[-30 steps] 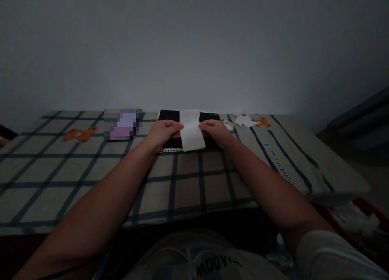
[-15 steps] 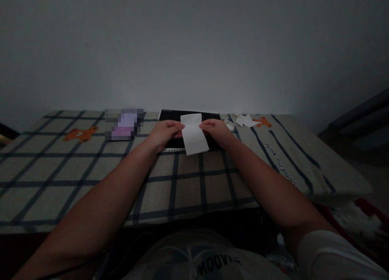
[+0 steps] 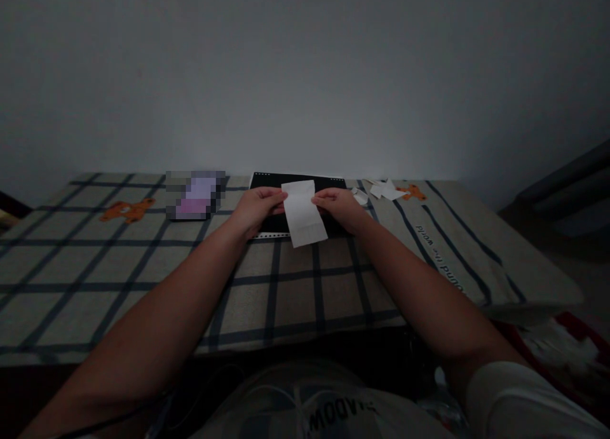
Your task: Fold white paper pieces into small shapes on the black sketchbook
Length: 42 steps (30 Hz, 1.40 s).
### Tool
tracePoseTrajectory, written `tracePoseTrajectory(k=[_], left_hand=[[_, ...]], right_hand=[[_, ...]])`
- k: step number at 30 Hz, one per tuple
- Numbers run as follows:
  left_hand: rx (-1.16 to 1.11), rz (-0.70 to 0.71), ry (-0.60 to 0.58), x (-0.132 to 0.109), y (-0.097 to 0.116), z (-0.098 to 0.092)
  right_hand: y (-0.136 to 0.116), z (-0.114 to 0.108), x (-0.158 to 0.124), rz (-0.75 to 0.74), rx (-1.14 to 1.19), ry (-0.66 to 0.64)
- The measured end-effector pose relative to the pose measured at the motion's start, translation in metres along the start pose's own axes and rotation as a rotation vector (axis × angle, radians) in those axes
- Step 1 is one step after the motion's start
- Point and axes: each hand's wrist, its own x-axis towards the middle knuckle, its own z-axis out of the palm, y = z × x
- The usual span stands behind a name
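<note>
A white slip of paper (image 3: 303,213) hangs pinched between both hands just above the black pad (image 3: 267,180), its upper edge over the pad's middle and its lower end tilting past the pad's near edge, the one lined with small holes. The left hand (image 3: 257,207) closes thumb and fingers on the slip's left edge, over the left half of the pad; the right hand (image 3: 338,205) grips the right edge the same way, over the pad's right half, so both hands are closed narrowly on the paper. The pad lies flat on a checked cloth (image 3: 295,286) with dark lines. Right of the pad, near its far corner, lie a few small white paper scraps (image 3: 384,189), and just beyond them an orange bear print (image 3: 410,191) on the cloth. Left of the pad sits a blurred purple thing (image 3: 195,194), too unclear to name, and farther left another orange bear print (image 3: 126,209). Behind the pad rises a plain grey wall (image 3: 305,77)
</note>
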Motion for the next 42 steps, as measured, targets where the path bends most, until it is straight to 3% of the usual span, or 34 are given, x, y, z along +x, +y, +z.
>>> tracePoseTrajectory(k=[18,26,42], left_hand=[[-0.102,-0.034,-0.070,0.001,0.001,-0.002],[-0.050,0.112,0.053,0.004,-0.003,-0.001],[-0.077,0.076,0.043,0.006,-0.004,-0.003]], right_hand=[[0.004,-0.001,0.003,0.007,0.001,-0.050],[0.005,0.000,0.004,0.036,0.061,-0.065],[0.006,-0.001,0.004,0.016,0.006,-0.058]])
